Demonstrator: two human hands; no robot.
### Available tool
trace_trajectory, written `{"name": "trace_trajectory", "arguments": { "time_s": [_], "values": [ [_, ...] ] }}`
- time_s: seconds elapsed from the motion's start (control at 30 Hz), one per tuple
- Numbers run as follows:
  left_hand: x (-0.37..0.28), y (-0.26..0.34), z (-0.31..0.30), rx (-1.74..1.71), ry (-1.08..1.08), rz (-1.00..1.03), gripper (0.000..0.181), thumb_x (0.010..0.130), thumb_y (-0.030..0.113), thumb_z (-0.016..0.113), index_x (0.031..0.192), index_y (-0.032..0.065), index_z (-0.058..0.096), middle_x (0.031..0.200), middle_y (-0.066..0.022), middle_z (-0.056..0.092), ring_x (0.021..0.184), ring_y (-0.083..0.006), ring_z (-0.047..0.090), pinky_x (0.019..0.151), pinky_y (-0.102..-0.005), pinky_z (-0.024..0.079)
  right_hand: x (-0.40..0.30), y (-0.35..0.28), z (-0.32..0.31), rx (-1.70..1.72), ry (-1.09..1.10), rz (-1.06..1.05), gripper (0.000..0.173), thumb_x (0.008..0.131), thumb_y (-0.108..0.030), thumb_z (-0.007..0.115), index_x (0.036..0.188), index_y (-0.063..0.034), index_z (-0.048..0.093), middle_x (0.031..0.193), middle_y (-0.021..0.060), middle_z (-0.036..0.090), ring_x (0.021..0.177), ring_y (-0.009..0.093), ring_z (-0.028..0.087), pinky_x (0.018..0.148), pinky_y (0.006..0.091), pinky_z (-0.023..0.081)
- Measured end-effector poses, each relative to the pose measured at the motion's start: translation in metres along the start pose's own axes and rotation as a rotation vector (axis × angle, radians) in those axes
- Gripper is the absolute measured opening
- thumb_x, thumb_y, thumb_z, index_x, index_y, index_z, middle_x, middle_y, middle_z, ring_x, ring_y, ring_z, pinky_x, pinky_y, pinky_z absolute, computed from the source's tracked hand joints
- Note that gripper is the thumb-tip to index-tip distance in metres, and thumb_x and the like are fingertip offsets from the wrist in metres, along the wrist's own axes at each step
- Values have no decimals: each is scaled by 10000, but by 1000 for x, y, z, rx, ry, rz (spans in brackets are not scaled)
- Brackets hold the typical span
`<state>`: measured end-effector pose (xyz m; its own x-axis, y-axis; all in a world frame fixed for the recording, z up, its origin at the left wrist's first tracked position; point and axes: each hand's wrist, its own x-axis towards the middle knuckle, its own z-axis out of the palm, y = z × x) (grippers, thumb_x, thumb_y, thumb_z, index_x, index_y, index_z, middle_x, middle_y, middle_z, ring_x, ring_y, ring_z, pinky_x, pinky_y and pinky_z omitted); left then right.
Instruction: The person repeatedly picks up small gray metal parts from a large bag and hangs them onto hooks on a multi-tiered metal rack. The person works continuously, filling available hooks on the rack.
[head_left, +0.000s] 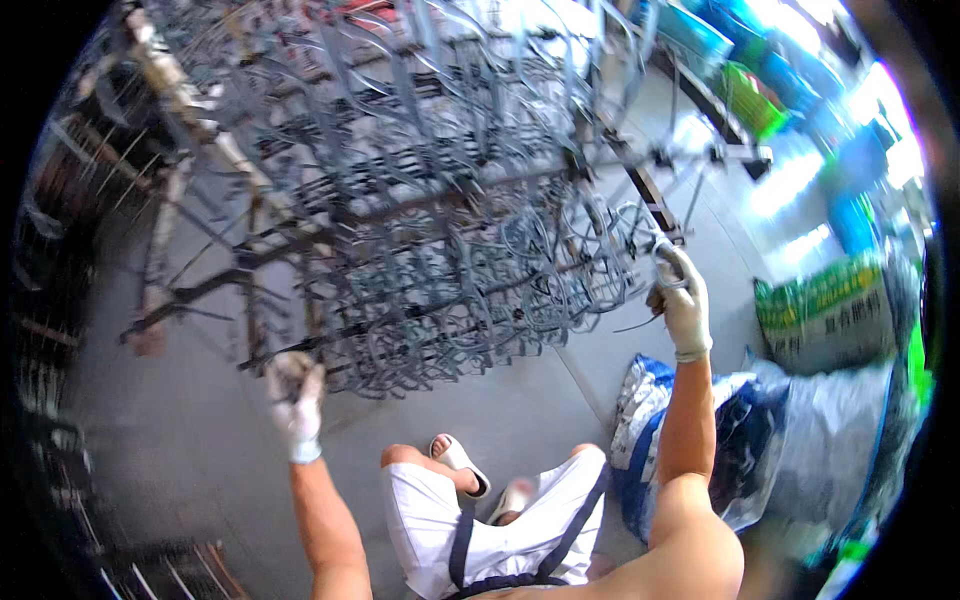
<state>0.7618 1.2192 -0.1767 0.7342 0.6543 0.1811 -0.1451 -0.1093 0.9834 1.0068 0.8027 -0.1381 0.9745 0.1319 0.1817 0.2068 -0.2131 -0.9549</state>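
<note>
A metal rack (292, 244) stands before me, hung with dense rows of curved grey metal pieces (465, 292). My left hand (296, 405), in a pale work glove, is closed around the left end of a low dark bar (349, 330) at the rack's near side. At the bar's right end, my gloved right hand (686, 304) has its fingers curled around it; motion blur hides the exact grip. A thin dark strip (637, 326) sticks out beside the right fingers. Many hanging pieces overlap and hide much of the bar's middle.
Blue and white sacks (645, 442) lie by my right arm, with a green and white printed sack (825, 315) beyond. Blue bags (855, 217) line the far right. Another dark rack (82, 165) is on the left. Grey floor (180, 442) lies below my legs (495, 525).
</note>
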Motion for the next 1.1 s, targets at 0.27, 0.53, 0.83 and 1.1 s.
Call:
{"name": "trace_trajectory", "arguments": {
  "time_s": [0.27, 0.53, 0.83, 1.1],
  "values": [
    [-23, -83, -7, 25, 286, 462, 444, 922, 249, 523, 1262, -19, 420, 995, -34, 517, 716, -81, 482, 558, -199, 385, -46, 70, 54, 176, -42, -310, 500, 732, 90, 527, 1219, -23, 514, 989, 24, 546, 720, 79, 450, 686, 233, 413],
    [-29, -53, 51, 119, -70, 574, 656, 760, 63, 631, 1359, 30, 365, 963, -37, 527, 802, -88, 478, 697, -202, 407, -34, 59, 65, 420, -154, -306, 215, 820, -95, 556, 1001, -4, 631, 670, -7, 526, 593, 73, 470, 547, 221, 362],
    [-26, -58, 67, -100, -167, 393, 618, 710, 4, 632, 1295, 55, 441, 996, 11, 526, 831, -69, 501, 776, -227, 416, -63, 60, 118, 58, -11, -675, 472, 699, 18, 588, 1165, -2, 513, 1133, 128, 479, 858, 193, 521, 759, 292, 442],
    [-10, -69, 80, 30, -10, 668, 205, 848, 46, 598, 1029, 58, 503, 935, -7, 522, 691, -54, 490, 602, -206, 413, -60, 52, 120, 236, 11, -573, 281, 742, -72, 577, 1011, -1, 613, 952, 82, 582, 794, 121, 522, 677, 261, 425]
  ]
}}
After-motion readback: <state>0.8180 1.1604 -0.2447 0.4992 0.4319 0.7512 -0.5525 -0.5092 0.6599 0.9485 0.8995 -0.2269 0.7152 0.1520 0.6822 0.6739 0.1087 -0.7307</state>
